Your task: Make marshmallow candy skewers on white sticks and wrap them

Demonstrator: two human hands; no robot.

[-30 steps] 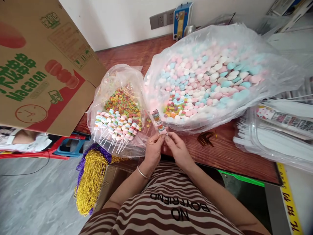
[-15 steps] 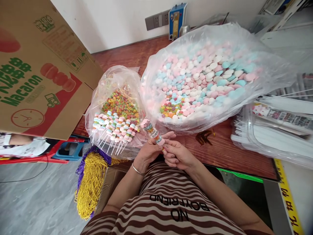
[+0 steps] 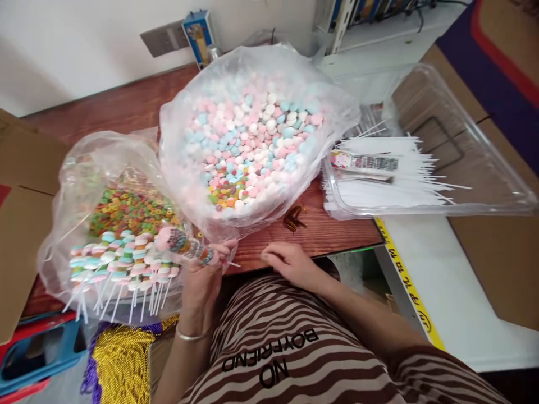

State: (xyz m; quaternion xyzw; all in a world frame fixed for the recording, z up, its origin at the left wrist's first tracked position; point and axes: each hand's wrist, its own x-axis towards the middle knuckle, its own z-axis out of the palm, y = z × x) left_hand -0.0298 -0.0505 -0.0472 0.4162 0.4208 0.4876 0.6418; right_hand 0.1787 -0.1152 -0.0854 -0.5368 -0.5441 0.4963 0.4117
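The right hand [image 3: 290, 262] has let go and rests empty on the counter [image 3: 328, 233]; the left hand [image 3: 202, 275] alone grips the wrapped candy skewer [image 3: 183, 246], now swung toward the finished skewers [image 3: 122, 266].

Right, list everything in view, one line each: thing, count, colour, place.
wrapped candy skewer: one, pink with printed wrap, in the left hand
finished skewers: a pile, pastel, in the small bag at left
ring candies: many, mixed colours, same bag
big bag of round candies: one, pink, blue and white, centre of the table
white sticks: a stack, in the clear tray at right
twist ties: a few, bronze, on the table
bead strings: a bundle, gold and purple, lower left
left hand: gripping the skewer
right hand: empty, resting at the table edge
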